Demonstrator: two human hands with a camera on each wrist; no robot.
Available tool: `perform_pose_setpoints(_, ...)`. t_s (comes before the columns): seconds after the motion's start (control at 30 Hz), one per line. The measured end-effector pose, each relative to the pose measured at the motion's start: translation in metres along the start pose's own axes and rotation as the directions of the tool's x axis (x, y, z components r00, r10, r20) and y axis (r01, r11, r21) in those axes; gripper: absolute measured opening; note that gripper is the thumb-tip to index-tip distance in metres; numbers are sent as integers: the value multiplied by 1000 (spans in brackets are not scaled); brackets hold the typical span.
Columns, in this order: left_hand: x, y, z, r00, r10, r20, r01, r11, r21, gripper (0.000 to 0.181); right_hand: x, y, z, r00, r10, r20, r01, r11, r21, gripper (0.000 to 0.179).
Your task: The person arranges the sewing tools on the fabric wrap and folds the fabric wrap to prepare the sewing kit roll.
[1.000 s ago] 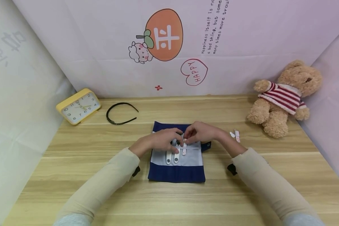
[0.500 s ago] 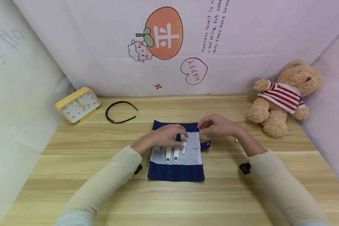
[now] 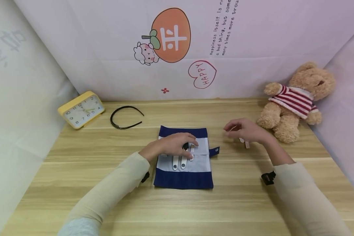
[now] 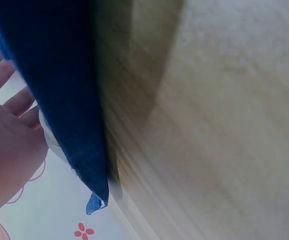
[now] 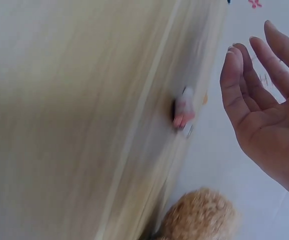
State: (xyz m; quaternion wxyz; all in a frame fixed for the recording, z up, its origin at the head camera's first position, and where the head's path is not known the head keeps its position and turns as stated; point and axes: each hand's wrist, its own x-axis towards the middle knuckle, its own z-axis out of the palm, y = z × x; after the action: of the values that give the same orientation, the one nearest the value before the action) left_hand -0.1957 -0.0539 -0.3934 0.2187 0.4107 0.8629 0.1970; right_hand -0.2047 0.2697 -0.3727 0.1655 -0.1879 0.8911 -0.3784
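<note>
An unfolded navy cloth pouch (image 3: pixel 183 180) with a pale grey lining lies flat on the table. Over it stretches my left hand (image 3: pixel 172 144), fingers and thumb loosely spread around the tops of the tools; whether it touches them is unclear. Two long white handles (image 3: pixel 184 162) with round metal ends and a short white-and-pink piece (image 3: pixel 192 149) sit in the pouch. My right hand (image 3: pixel 247 129) hovers right of the pouch, fingers gently bent with nothing between them. Just below it lies a small white-and-pink piece (image 3: pixel 247 144), blurred in the right wrist view.
A snap strap (image 3: pixel 214 151) sticks out from the pouch's right side. Farther back are a black headband (image 3: pixel 115 119) and a yellow clock (image 3: pixel 84 109) at left. A teddy bear (image 3: pixel 295 101) sits at the back right, close to my right hand.
My right hand has left the short piece in the pouch and moved right, over the piece on the table. The left hand stays above the pouch, shifted only slightly.
</note>
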Motion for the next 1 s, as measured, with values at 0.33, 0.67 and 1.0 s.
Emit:
perform_pose_setpoints(0.33, 0, 1, 2, 1000, -16, 5, 16, 999, 30, 48, -12, 20, -12, 998, 35, -48, -38, 997, -67, 29)
perform_pose_setpoints(0.67, 0, 5, 3, 999, -34, 7, 34, 999, 37, 36, -8, 26, -14, 996, 89, -28, -93, 980, -178, 32)
perform_pose_setpoints(1.0, 0, 6, 3, 999, -35, 11, 35, 999, 40, 34, -2, 20, -11, 983, 181, -10, -179, 959, -219, 29)
